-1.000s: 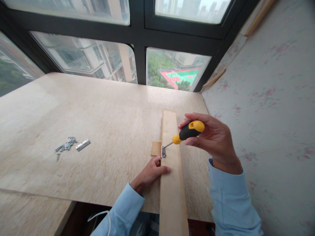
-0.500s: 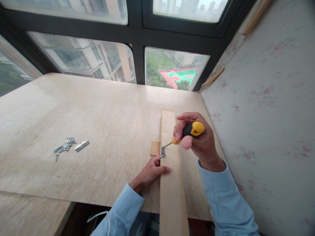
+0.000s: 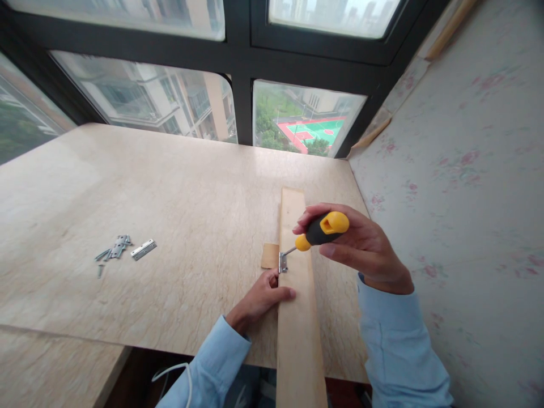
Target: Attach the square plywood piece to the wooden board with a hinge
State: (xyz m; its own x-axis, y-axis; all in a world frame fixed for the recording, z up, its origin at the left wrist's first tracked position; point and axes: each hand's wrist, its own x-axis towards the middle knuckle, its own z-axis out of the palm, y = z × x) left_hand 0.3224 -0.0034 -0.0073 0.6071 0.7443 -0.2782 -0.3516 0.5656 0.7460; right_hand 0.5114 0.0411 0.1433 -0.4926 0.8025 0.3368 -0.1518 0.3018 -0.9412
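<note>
Right hand (image 3: 361, 241) pinches a screwdriver (image 3: 321, 230) in its fingers, tip at a hinge (image 3: 283, 263).
Left hand (image 3: 264, 293), nearer, pinches a board (image 3: 298, 328), the hinge just beyond; the board points toward the window (image 3: 308, 119).

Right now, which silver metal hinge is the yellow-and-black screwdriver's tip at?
The silver hinge on the long pale wooden board, by the left hand; the lone hinge and piled hinges lie on the beige countertop.

No legible text or markings anywhere
</note>
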